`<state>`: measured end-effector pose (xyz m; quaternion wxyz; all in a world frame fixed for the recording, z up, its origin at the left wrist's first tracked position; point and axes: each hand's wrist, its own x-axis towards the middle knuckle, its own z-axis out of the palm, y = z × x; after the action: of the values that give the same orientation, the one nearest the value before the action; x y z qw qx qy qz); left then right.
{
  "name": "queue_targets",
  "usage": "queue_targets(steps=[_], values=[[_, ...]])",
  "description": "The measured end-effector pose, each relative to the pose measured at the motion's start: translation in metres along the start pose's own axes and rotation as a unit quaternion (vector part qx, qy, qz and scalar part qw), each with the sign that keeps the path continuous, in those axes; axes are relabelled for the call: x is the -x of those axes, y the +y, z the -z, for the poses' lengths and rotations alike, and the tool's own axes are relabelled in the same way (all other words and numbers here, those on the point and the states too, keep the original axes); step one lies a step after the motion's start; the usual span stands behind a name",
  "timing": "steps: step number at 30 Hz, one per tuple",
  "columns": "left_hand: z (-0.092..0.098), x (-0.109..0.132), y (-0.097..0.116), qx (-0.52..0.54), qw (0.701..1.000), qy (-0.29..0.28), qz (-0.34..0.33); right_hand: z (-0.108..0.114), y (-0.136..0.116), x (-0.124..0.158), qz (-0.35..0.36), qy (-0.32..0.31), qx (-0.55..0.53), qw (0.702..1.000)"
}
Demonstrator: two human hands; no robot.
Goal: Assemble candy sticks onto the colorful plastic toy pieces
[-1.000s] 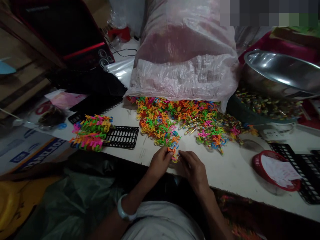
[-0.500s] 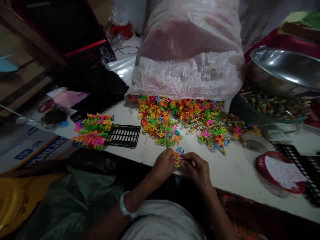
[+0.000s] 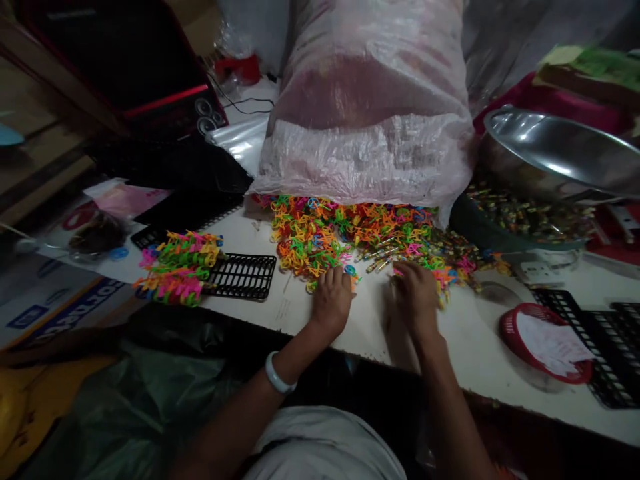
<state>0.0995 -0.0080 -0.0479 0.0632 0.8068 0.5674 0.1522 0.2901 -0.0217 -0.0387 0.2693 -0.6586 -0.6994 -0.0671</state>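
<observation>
My left hand [image 3: 333,301] is at the near edge of a heap of small, bright plastic pieces with ring shapes [image 3: 313,233]. Its fingers are bent and pressed together over pieces there, and what they grip is hidden. A blue ring shows beside the fingertips. My right hand [image 3: 416,299] is further right, at the front of the same heap, with its fingers curled down. Pink and orange pieces are beside it, but its fingertips are partly hidden. Between the hands, behind them, lie several thin clear tubes with coloured contents [image 3: 383,255].
A large whitish sack [image 3: 365,153] stands behind the heap. At left, more plastic pieces [image 3: 177,270] are lined up on a black slotted rack [image 3: 245,277]. On the right are a red basket [image 3: 510,330] with paper, black racks [image 3: 605,360] and a metal bowl [image 3: 565,157] above small wrapped items.
Both hands were together near the table edge, holding a blue, orange and yellow plastic piece. They have since parted and moved forward to the heap, left hand leftward, right hand rightward.
</observation>
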Motion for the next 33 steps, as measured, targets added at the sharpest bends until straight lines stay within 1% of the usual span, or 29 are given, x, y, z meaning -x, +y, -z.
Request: queue_targets(steps=[2,4,6,8,10,12,13,15,17,18,20,22,24,26,29,31,33], values=[[-0.003,-0.004,-0.005,-0.018,1.0,0.009,-0.015,-0.022,-0.016,-0.009,0.028,-0.07,0.031,0.997],[-0.002,-0.004,-0.012,0.001,0.999,0.03,-0.029,-0.036,-0.027,-0.011,0.033,-0.101,0.05,0.993],[0.002,-0.003,-0.02,0.067,0.996,0.047,-0.042,-0.042,-0.031,-0.008,0.03,-0.088,0.029,0.995],[0.009,0.0,-0.027,0.181,0.981,0.063,-0.033,-0.038,-0.033,0.0,0.029,-0.055,-0.035,0.997],[0.017,0.003,-0.03,0.309,0.948,0.074,0.011,-0.03,-0.036,0.01,0.025,-0.03,-0.126,0.991],[0.023,0.008,-0.029,0.408,0.907,0.07,0.075,-0.019,-0.045,0.02,0.006,-0.03,-0.211,0.977],[0.026,0.01,-0.028,0.446,0.887,0.058,0.104,-0.013,-0.051,0.025,-0.006,-0.038,-0.243,0.969],[0.029,0.015,-0.023,0.505,0.852,0.023,0.138,-0.005,-0.063,0.033,-0.032,-0.053,-0.281,0.958],[0.03,0.021,-0.019,0.538,0.829,-0.002,0.152,-0.001,-0.073,0.039,-0.05,-0.063,-0.297,0.952],[0.029,0.023,-0.018,0.541,0.827,-0.007,0.154,0.0,-0.077,0.041,-0.059,-0.063,-0.3,0.95],[0.028,0.028,-0.015,0.523,0.839,-0.003,0.15,0.001,-0.08,0.044,-0.072,-0.059,-0.304,0.948],[0.027,0.033,-0.013,0.484,0.865,0.011,0.13,0.001,-0.081,0.047,-0.077,-0.06,-0.306,0.947],[0.026,0.037,-0.011,0.437,0.894,0.033,0.094,0.002,-0.082,0.049,-0.072,-0.054,-0.297,0.951],[0.025,0.041,-0.009,0.404,0.911,0.057,0.061,0.001,-0.082,0.051,-0.054,-0.031,-0.277,0.959],[0.022,0.044,-0.007,0.407,0.91,0.062,0.052,-0.005,-0.083,0.055,-0.026,0.019,-0.276,0.961],[0.02,0.043,-0.005,0.428,0.9,0.041,0.071,-0.011,-0.083,0.058,-0.037,0.035,-0.307,0.95],[0.017,0.042,-0.003,0.447,0.889,0.02,0.097,-0.015,-0.08,0.061,-0.068,0.031,-0.342,0.937]])
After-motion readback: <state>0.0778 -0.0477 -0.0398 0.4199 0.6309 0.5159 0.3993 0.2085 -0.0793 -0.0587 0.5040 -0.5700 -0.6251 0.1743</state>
